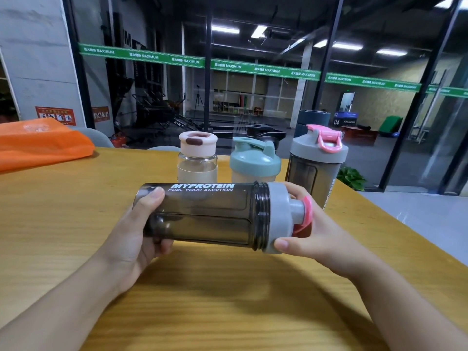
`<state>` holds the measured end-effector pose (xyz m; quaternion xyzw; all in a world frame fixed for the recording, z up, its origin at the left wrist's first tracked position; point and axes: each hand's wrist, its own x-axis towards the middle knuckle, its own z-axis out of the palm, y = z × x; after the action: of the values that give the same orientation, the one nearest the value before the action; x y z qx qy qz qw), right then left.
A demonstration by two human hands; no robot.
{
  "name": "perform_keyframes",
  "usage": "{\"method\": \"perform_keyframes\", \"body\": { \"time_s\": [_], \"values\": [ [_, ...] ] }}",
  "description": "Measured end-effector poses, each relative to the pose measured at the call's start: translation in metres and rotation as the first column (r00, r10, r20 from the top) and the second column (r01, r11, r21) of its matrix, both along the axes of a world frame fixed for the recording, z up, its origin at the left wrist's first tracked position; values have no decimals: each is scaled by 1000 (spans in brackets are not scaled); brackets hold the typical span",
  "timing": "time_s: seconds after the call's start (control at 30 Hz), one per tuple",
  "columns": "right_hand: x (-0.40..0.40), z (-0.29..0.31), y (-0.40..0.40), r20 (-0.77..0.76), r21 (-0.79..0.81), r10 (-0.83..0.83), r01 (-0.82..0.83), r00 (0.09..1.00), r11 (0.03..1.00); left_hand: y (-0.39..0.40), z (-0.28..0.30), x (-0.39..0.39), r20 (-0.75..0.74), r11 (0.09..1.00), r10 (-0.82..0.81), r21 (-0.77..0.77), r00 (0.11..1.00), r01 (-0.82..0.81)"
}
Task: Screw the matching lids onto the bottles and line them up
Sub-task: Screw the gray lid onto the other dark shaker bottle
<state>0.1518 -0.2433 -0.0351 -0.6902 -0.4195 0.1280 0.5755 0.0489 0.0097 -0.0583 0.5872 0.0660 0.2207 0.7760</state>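
Both hands hold the smoky bottle sideways above the desk: my left hand wraps its base, my right hand fingers curl round the grey lid. Threads show beside the lid, so I judge it may sit crooked and cross-thread if I twist hard.

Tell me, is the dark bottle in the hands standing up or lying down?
Lying down. The dark bottle is on its side above the table, its gray lid pointing right.
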Motion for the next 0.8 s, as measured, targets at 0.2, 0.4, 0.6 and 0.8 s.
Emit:
{"method": "perform_keyframes", "body": {
  "time_s": [0.2, 0.4, 0.6, 0.8],
  "values": [
    [-1, 0, 0, 38, -55, -28, 30, 999, 998, -2, -1, 1, -38, 1000, -14, 13, 999, 15],
    [-2, -1, 0, 101, -95, -42, 52, 994, 994, -5, -2, 1, -92, 999, -41, -37, 995, 38],
    [0, -5, 3, 49, -97, -66, 71, 997, 993, -7, -2, 2, -119, 999, -12, -53, 993, 6],
    [5, -10, 7, -98, -70, -14, 7, 995, 998, -8, -4, 4, -91, 999, 28, -40, 995, -32]
  ]
}}
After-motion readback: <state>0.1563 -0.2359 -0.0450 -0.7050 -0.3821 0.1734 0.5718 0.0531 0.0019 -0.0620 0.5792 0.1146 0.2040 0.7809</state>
